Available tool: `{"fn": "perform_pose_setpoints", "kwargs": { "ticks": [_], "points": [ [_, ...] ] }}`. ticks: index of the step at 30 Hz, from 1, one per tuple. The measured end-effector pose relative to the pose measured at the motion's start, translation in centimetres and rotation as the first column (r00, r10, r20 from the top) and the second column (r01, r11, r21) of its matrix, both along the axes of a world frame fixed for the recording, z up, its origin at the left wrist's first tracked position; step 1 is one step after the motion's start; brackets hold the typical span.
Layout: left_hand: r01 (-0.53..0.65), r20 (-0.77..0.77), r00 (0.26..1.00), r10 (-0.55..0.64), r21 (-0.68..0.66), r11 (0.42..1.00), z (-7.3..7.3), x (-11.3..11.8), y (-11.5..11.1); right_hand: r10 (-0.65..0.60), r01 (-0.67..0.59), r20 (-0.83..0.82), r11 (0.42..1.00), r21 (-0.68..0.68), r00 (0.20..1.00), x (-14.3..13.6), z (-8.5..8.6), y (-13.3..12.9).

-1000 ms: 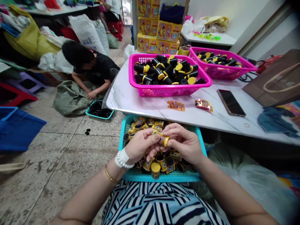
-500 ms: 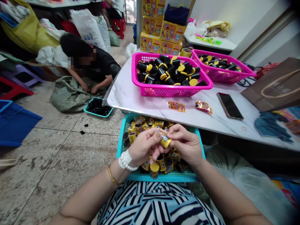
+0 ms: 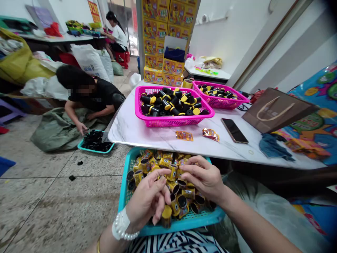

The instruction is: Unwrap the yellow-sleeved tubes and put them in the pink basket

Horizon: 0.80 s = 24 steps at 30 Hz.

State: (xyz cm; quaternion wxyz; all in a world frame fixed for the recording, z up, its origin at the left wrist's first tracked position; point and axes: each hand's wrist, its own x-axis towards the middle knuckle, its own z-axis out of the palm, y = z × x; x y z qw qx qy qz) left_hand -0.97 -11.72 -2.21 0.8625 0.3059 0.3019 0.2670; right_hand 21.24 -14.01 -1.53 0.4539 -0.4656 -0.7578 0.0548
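My left hand (image 3: 151, 196), with a pearl bracelet at the wrist, hovers over the teal basket (image 3: 123, 196). Its fingers are loosely bent and apart, and nothing shows in them. Just beside its fingertips stands a small canister with a yellow lid (image 3: 166, 216). My right hand (image 3: 205, 177) is above the basket's right side, fingers stretched and spread, with no object visible in it. Between and below both hands lie many small canisters in yellow printed wrappers (image 3: 172, 172), several showing black ends. The hands partly cover the pile.
On the marbled table (image 3: 126, 126) stand two pink baskets, the nearer one (image 3: 173, 121) full of black canisters with yellow lids. Flat printed wrappers (image 3: 184, 135), a phone (image 3: 234, 130) and a paper bag (image 3: 276, 109) lie nearby. A person (image 3: 89, 95) crouches left beside a teal tray (image 3: 96, 151).
The wrapped canister that both hands held is no longer in them. My hands have moved apart and opened. The view has shifted, and the crouching person's hand has moved to the tray.
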Motion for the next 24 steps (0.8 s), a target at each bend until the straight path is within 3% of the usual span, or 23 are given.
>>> {"fn": "perform_pose_setpoints", "kwargs": {
  "ticks": [4,6,9,11,19,24],
  "points": [
    [-0.027,-0.058,0.998,0.028,0.024,0.999,-0.5,-0.3,-0.1,-0.211,0.207,0.083,0.977,0.056,0.974,3.2,0.8,4.8],
    [-0.056,-0.088,0.994,0.060,0.051,0.997,-0.8,-0.2,-0.1,-0.299,0.304,0.129,0.953,-0.016,0.945,4.6,1.2,8.1],
    [-0.088,-0.124,0.987,0.099,0.093,0.992,-0.9,0.0,0.3,-0.245,0.293,0.231,0.934,-0.203,0.942,5.8,1.0,12.4],
    [-0.114,-0.151,0.980,0.130,0.113,0.987,-0.9,-0.1,0.6,-0.197,0.256,0.242,0.935,-0.244,0.950,5.9,0.4,14.0],
    [-0.274,-0.157,0.935,0.318,0.249,0.929,0.9,1.2,3.5,-0.322,0.335,0.143,0.940,-0.071,0.936,4.7,-1.1,13.3],
    [-0.262,-0.140,0.932,0.335,0.379,0.887,2.4,3.4,6.9,-0.397,0.403,0.194,0.915,0.009,0.897,4.4,-1.4,13.3]
  ]
}}
